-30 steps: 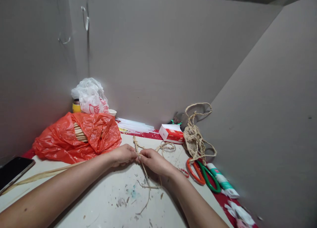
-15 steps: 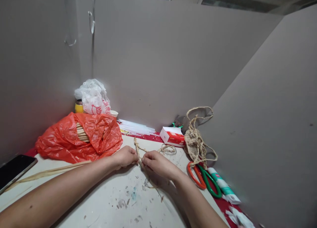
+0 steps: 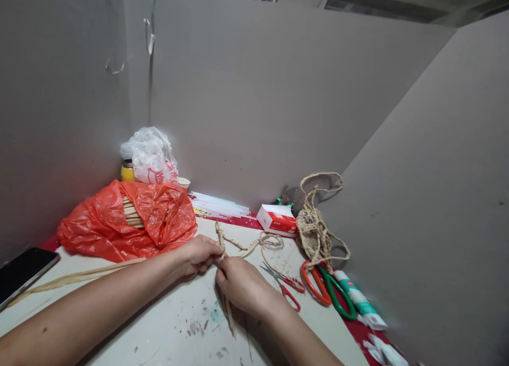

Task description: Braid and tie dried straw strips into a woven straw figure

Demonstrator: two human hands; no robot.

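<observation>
Head view, looking down from where I work at a distance: two bare hands meet over a pale board (image 3: 167, 318) marked with stains and scraps. Between them is the fibre cord (image 3: 220, 234), a rough, twisted piece; its short end points away from me, just beyond the fingers. The left hand (image 3: 202, 254) is narrow, thumb and fingers pinched on the cord. The right hand (image 3: 245, 287) is curled, palm down, just beside it; its fingertips are hidden, so I cannot tell how firmly it grips. Loose strands (image 3: 229, 317) hang out below it, toward me.

For good handling, I judge the left pinch should sit right where the twisted part ends, firm enough that nothing slackens. The right fingers ought to draw each strand with even tension, laying it flat and close without sharp tugs, as dry-looking fibre could split. I would spread the free ends apart so they do not tangle.

A thinner twisted length leads off to the right, toward a small coil (image 3: 271, 242); whether they join, I cannot tell. Red-handled scissors (image 3: 292, 285) lie near the right wrist, so I would mind the blades. Farther right, a tangled cord bundle (image 3: 312, 225) leans by the wall.
</observation>
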